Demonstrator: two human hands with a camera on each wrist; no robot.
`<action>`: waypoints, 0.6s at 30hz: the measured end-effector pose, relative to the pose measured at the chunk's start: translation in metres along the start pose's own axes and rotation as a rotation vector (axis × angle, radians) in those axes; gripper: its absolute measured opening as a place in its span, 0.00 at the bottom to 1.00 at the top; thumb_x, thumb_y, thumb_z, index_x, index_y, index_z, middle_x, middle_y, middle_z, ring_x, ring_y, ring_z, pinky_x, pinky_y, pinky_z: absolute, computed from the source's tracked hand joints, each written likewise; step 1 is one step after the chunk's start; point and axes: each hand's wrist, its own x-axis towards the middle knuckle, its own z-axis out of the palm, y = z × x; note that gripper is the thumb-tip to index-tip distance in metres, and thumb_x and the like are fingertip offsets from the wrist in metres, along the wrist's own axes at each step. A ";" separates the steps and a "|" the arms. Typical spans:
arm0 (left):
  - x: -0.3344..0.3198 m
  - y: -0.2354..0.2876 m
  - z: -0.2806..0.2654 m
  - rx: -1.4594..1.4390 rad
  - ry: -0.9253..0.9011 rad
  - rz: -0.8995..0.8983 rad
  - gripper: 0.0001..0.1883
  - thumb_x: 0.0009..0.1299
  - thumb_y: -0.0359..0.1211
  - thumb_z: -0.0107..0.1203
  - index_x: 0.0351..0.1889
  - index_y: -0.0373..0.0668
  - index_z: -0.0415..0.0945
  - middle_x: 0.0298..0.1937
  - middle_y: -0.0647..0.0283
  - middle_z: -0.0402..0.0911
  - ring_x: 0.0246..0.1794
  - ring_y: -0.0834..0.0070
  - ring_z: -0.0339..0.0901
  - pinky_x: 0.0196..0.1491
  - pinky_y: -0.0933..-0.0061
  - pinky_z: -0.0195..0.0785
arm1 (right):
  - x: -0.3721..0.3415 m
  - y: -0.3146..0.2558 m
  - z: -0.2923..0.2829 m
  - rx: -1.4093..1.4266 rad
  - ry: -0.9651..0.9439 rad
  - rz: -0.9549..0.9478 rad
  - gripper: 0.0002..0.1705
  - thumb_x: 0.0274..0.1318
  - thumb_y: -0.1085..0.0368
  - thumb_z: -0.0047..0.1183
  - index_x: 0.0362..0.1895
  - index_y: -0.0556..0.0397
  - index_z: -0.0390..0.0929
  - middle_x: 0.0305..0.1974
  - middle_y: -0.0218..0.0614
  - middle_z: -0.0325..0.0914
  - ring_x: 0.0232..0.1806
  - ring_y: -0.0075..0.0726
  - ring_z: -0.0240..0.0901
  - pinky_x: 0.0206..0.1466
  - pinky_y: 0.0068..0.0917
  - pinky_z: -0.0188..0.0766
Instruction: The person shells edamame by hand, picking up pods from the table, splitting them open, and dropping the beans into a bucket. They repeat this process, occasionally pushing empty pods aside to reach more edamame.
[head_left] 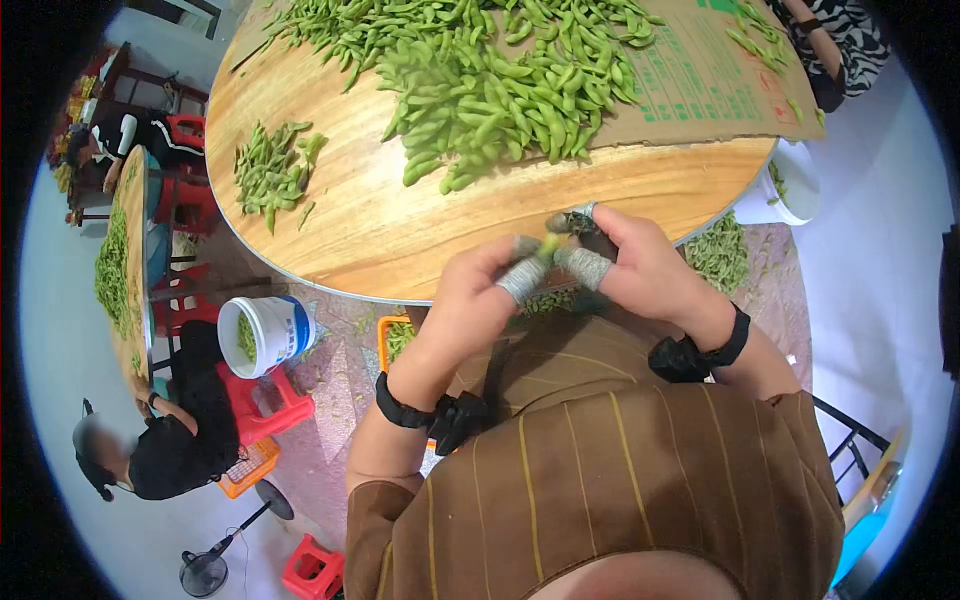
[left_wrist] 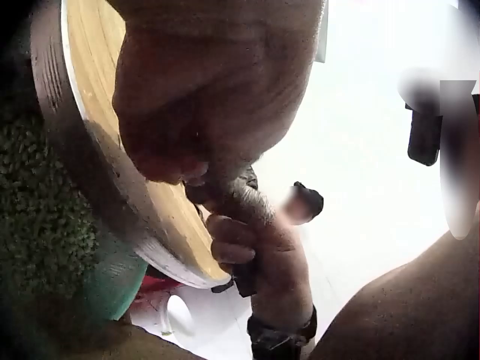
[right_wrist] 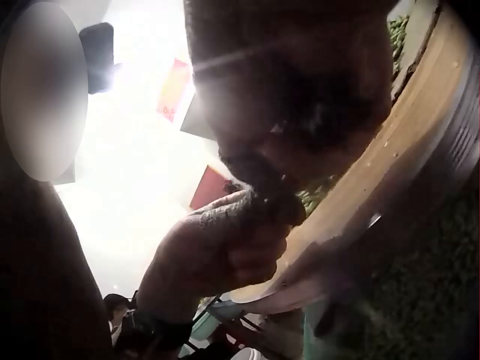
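Faces pod heap (head_left: 520, 105), cardboard (head_left: 690, 95) on table (head_left: 345, 235); has bucket (head_left: 284, 328) off left edge; pinches pod (head_left: 549, 244) with left hand (head_left: 475, 285), right hand (head_left: 645, 260).

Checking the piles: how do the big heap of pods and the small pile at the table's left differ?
The big heap is far larger than the small pile. The big heap lies partly on cardboard, while the small pile sits on bare wood. The big heap looks brighter green; the small pile looks duller. Both are green pods on the same wooden table.
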 end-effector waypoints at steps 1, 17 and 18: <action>-0.001 0.002 0.000 -0.188 0.051 -0.077 0.08 0.67 0.28 0.54 0.42 0.38 0.79 0.29 0.66 0.77 0.25 0.80 0.69 0.30 0.76 0.64 | -0.001 -0.009 -0.002 -0.004 -0.007 0.046 0.17 0.59 0.65 0.51 0.51 0.56 0.72 0.31 0.26 0.74 0.31 0.18 0.68 0.34 0.21 0.67; -0.002 -0.002 0.016 -0.417 0.129 -0.104 0.10 0.68 0.25 0.52 0.46 0.37 0.77 0.30 0.72 0.77 0.27 0.86 0.68 0.30 0.82 0.64 | -0.010 -0.009 -0.005 0.150 -0.126 0.054 0.23 0.63 0.68 0.43 0.62 0.56 0.66 0.33 0.25 0.75 0.34 0.17 0.69 0.39 0.19 0.69; -0.002 -0.003 0.017 -0.416 0.127 -0.106 0.10 0.68 0.25 0.52 0.46 0.37 0.77 0.30 0.72 0.77 0.27 0.86 0.68 0.30 0.82 0.64 | -0.010 -0.008 -0.005 0.151 -0.124 0.055 0.23 0.63 0.68 0.43 0.62 0.56 0.66 0.33 0.25 0.75 0.34 0.17 0.69 0.39 0.19 0.69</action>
